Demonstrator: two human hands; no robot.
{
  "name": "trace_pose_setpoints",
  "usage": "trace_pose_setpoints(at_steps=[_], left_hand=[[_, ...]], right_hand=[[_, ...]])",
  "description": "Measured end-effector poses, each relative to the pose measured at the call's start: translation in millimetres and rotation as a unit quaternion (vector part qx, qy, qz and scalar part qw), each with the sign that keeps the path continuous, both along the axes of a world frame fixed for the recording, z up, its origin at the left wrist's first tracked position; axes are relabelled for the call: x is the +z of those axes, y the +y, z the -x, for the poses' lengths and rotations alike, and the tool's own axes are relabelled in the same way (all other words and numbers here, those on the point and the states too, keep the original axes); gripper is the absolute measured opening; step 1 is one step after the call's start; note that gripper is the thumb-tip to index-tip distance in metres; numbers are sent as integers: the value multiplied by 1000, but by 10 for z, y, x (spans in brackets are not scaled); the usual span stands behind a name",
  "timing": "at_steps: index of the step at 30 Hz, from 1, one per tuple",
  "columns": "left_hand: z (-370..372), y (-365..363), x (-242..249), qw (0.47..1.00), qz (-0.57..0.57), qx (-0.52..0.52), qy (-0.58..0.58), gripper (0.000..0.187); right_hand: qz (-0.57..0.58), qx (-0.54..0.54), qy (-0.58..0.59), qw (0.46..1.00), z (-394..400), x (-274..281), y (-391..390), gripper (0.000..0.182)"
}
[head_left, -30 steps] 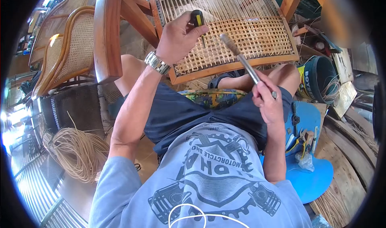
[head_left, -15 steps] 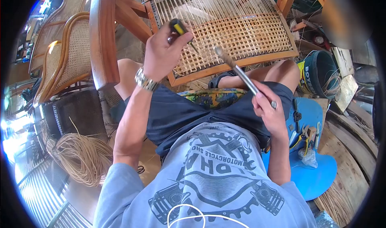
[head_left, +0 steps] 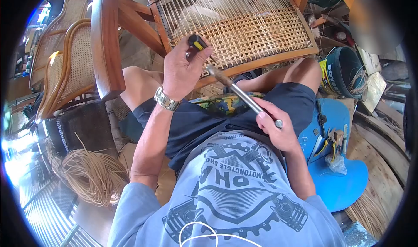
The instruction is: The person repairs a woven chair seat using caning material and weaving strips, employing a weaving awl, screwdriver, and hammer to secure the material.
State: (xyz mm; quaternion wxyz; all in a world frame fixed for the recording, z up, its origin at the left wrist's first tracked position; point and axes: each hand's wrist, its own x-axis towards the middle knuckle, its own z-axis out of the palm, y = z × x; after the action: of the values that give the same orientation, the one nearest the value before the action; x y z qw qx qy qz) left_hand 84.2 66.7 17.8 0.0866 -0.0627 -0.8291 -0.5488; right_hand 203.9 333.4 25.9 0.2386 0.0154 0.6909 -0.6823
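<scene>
My left hand (head_left: 182, 68), with a metal watch on its wrist, grips a screwdriver (head_left: 198, 42) by its black and yellow handle. The thin shaft points down at the near edge of a woven cane seat (head_left: 257, 33) in a wooden frame. My right hand (head_left: 276, 123) is closed around a metal rod (head_left: 246, 98), silver along the shaft and brownish towards the far end. That end sits just below the screwdriver, by the front rail of the frame. Cane strands cross in a grid on the near half; the far half has strands running one way only.
A wooden armrest (head_left: 106, 42) rises at left, before cane-backed chairs (head_left: 78, 51). A coil of cane (head_left: 93, 177) lies lower left. To the right are a dark bucket (head_left: 344, 72) and a blue seat (head_left: 348, 186) carrying pliers (head_left: 334, 144) and other small tools.
The rod has swung left and down, its far end now close to the screwdriver. My left hand has shifted slightly right and down. The view has moved a little.
</scene>
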Motion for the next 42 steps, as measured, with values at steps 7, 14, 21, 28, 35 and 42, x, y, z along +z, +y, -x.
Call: trace_pose_setpoints(at_steps=[7, 14, 21, 28, 35, 42], left_hand=[[150, 48, 36, 986, 145, -47, -67, 22], [155, 20, 128, 993, 99, -56, -39, 18], [85, 46, 134, 989, 103, -69, -78, 17], [82, -110, -36, 996, 60, -7, -62, 19], [78, -97, -60, 1000, -25, 16, 4, 15], [128, -100, -145, 999, 40, 25, -16, 15]], right_hand=[[23, -134, -17, 991, 142, -96, 161, 38], [44, -104, 18, 993, 207, 14, 139, 38], [-11, -26, 16, 999, 140, 26, 124, 37], [22, 18, -20, 999, -56, -74, 45, 39], [40, 10, 17, 999, 46, -58, -187, 39], [6, 69, 52, 996, 121, -156, -276, 40]])
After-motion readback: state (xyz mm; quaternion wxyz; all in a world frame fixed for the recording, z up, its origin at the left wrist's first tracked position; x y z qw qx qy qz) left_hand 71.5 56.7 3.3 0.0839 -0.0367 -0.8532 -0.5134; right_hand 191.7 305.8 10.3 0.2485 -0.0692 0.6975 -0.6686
